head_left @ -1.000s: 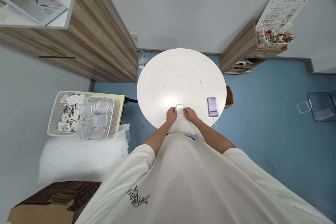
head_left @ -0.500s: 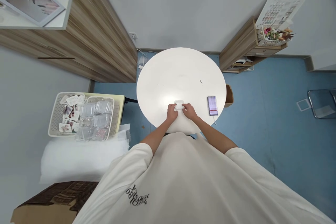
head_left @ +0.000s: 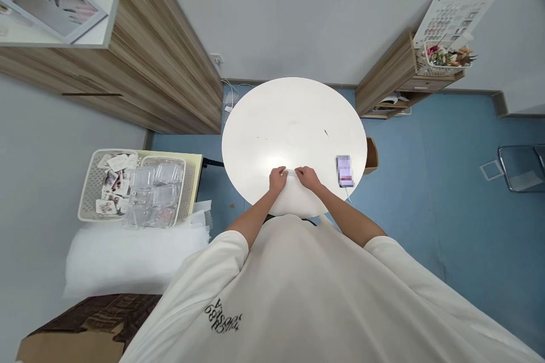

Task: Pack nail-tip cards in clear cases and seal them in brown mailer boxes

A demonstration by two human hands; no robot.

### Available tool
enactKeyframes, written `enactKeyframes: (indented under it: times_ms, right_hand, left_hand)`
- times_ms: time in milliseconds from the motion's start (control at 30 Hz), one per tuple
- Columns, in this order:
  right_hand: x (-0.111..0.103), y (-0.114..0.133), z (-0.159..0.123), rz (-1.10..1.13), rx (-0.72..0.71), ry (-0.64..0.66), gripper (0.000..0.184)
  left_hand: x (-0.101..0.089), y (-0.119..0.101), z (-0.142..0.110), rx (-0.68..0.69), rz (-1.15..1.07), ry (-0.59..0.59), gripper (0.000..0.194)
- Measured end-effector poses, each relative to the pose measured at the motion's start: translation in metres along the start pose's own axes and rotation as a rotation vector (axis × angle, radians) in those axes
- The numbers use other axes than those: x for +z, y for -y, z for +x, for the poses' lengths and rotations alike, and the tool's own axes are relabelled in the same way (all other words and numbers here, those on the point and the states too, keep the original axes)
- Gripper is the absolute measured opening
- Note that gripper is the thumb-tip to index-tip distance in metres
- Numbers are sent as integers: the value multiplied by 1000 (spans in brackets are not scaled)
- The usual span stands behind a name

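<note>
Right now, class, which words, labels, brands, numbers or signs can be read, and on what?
None reads with certainty.
Shirt: black lettering, turned and warped.
Phone: screen pixelated.
Leaning chart: print too small.
Cards: any print too small.

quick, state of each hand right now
Left hand: closed, holding one side of a small translucent item.
Right hand: closed, holding its other side.
</note>
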State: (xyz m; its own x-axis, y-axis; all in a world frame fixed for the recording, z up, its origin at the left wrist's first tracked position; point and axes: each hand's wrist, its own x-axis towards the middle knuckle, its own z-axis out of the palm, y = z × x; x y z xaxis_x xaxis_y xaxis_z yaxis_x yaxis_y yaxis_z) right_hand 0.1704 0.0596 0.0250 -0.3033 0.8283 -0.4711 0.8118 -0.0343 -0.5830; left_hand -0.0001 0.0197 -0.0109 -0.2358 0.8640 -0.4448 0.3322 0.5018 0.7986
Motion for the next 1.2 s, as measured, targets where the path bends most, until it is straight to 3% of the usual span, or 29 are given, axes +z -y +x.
enactKeyframes:
  times_ms: [367, 733, 1033, 1100, 1200]
  right_hand:
    - [-3, 5, 4, -27, -73, 45, 30]
    - [10, 4, -2, -303, -120, 93, 24]
    - [15, -13, 15, 26, 41, -97, 46]
    - [19, -19, 12, 99, 100, -144, 52]
    - [28, -29, 1, 165, 151, -146, 47]
  left_hand:
    - [-4, -7, -3, -62, -41, -21, 24]
    - [0, 2, -3, -73, -88, -23, 27]
    - [1, 22, -13, -71, -105, 59, 61]
    - [-1, 27, -16, -87, -79, 71, 63]
    - [-3, 29, -22, -128, -41, 82, 59]
